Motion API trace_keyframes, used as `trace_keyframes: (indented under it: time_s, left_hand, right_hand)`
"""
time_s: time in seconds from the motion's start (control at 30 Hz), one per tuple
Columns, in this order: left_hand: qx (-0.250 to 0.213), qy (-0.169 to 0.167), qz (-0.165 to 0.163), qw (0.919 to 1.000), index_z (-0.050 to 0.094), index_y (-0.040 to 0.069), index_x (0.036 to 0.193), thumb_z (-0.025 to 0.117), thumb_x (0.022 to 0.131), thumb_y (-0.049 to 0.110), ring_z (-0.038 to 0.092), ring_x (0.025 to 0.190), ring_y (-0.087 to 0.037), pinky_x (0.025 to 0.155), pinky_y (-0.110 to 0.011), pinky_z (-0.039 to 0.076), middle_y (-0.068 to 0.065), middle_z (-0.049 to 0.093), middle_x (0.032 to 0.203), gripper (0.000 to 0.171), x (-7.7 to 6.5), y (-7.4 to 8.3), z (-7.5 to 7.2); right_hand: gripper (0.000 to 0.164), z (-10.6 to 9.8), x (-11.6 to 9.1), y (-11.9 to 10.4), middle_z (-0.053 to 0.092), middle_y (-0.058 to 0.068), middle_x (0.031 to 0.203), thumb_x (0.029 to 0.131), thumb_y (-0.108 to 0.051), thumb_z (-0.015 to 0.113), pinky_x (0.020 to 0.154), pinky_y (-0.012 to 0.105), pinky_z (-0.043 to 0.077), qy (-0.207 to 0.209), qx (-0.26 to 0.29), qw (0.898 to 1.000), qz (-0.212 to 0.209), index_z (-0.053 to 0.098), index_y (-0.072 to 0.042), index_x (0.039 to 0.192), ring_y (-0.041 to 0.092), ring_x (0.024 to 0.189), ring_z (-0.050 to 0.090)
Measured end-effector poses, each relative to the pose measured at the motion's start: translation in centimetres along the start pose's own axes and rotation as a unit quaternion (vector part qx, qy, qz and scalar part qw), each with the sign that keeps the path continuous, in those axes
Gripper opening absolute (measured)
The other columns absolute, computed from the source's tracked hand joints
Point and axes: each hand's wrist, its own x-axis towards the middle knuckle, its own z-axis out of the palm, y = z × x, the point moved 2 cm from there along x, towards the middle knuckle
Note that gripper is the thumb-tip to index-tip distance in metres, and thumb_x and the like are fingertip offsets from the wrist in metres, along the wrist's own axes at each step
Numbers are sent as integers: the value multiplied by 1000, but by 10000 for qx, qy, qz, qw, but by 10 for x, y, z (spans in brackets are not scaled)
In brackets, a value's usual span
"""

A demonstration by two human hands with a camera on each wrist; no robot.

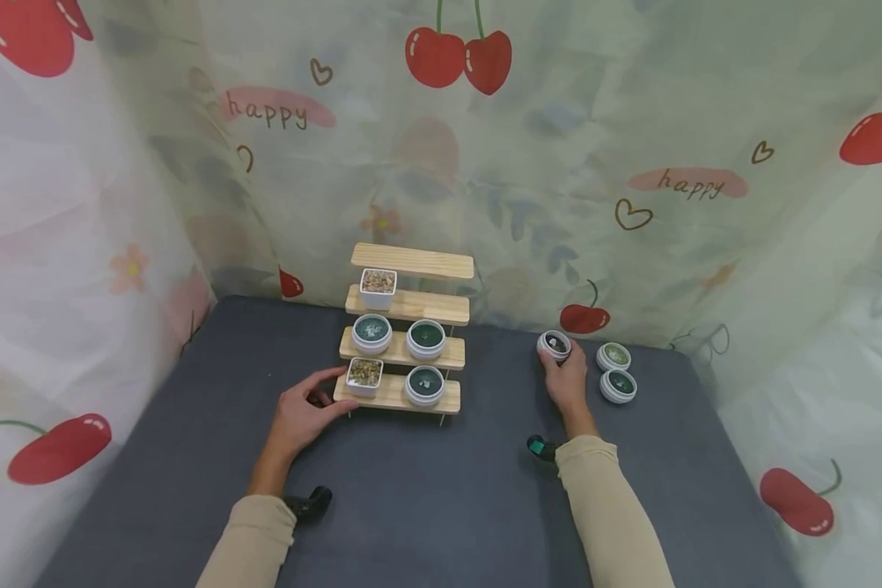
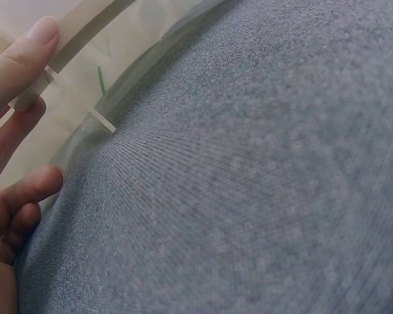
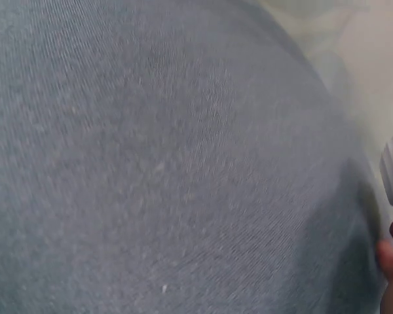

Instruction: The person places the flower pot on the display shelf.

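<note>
A tiered wooden display stand (image 1: 412,260) with pale plank shelves stands near the back of the table. At the left end of its lowest shelf, my left hand (image 1: 294,420) grips the plank; the left wrist view shows the thumb and a finger on either side of it. Beside that thumb sits a square white pot (image 1: 364,377) of grainy bits. To the right of the stand, my right hand (image 1: 567,380) holds a round white pot (image 1: 554,345) with a dark filling. Only its ribbed side shows in the right wrist view, at the edge.
Two round white pots, one light green (image 1: 614,356) and one dark green (image 1: 618,385), stand right of my right hand. Several more pots occupy the stand's lower shelves. A cherry-print curtain (image 1: 441,163) hangs behind the grey table (image 1: 426,506).
</note>
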Motion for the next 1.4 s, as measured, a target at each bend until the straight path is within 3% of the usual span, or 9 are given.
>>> trace_keyframes:
  time_s: [0.2,0.37,0.53,0.8,1.0,1.2,1.4]
  left_hand:
    - [-35,-6,34,10000,65,40,132,87,76,52,61,69,-17,63,-28,47,-3,67,79,61,0,-1,0]
    - [-30,-24,39,10000,66,40,131,87,75,53,61,69,-17,64,-28,47,-2,67,80,62,-1,-1,0]
    - [-8,-59,55,10000,66,40,131,87,75,53,60,69,-17,63,-29,46,-2,66,79,62,0,-1,1]
    - [32,-30,78,10000,66,40,131,87,75,54,60,70,-17,63,-28,46,-2,66,79,62,1,0,0]
    - [1,-4,21,10000,66,40,131,87,75,55,60,70,-18,64,-29,46,-2,66,80,62,-1,0,0]
    - [20,28,46,10000,66,39,131,88,75,52,59,69,-17,63,-28,45,-2,65,79,62,-1,-1,0]
    - [25,26,36,10000,66,40,132,88,75,53,60,69,-18,63,-28,46,-2,66,79,62,0,0,0]
  right_hand:
    - [62,-2,3,-23,48,30,144,98,-19,68,119,49,31,365,540,9971,-381,41,8,147,41,138,45]
    - [67,-7,-4,-56,48,27,145,95,-20,72,115,49,36,543,869,9930,-595,41,5,149,39,135,48]
    - [68,-10,-14,-89,49,21,143,94,-23,75,102,44,44,613,992,9909,-678,42,0,149,36,126,53]
    - [66,-3,-31,-138,54,18,136,93,-23,76,87,24,44,482,1619,9814,-908,45,-3,148,29,113,56]
    - [64,8,-41,-168,56,17,135,93,-21,76,86,18,44,158,1965,9729,-1207,46,-3,147,20,108,56]
    - [63,21,-48,-191,56,18,132,89,-14,80,87,18,48,-120,2098,9681,-1368,51,-1,143,21,108,59]
    - [65,38,-53,-208,50,20,129,85,-13,84,90,25,52,-339,1908,9683,-1578,54,0,142,25,108,61]
